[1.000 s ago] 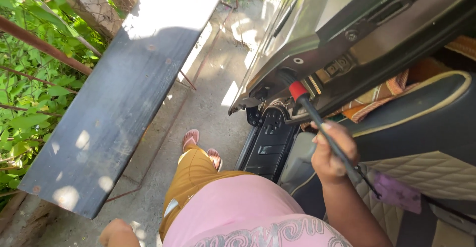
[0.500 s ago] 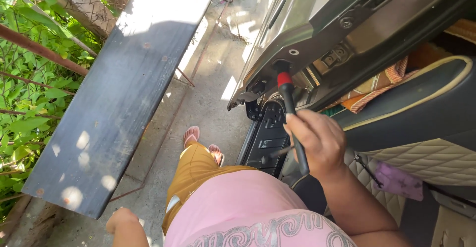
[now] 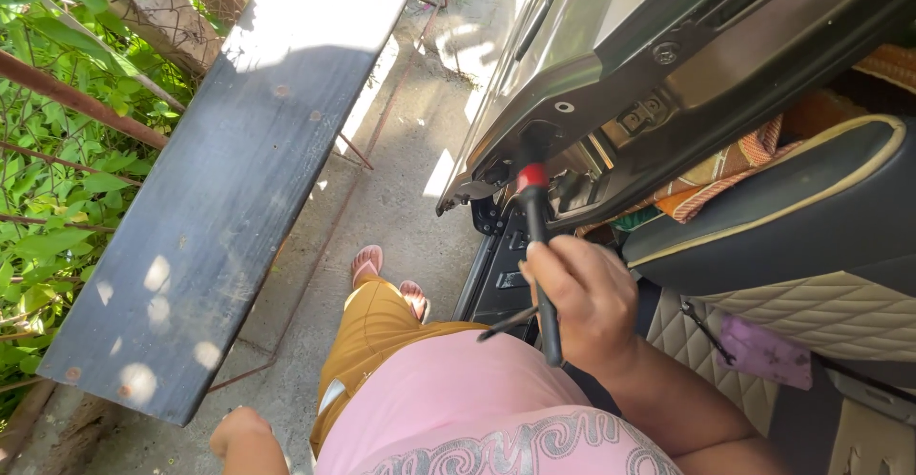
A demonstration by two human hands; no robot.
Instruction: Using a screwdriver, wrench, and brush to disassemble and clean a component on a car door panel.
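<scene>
The right hand is wrapped tight around a thin black brush with a red collar; a second ago the brush lay slanted low by the seat, and now it stands nearly upright at frame centre, its dark bristles pressed against the door panel's lower edge. The work has moved onto that hard grey plastic. The left hand, bottom left, hangs loosely curled and holds nothing. The seat is dark, smooth, with quilted beige padding below.
</scene>
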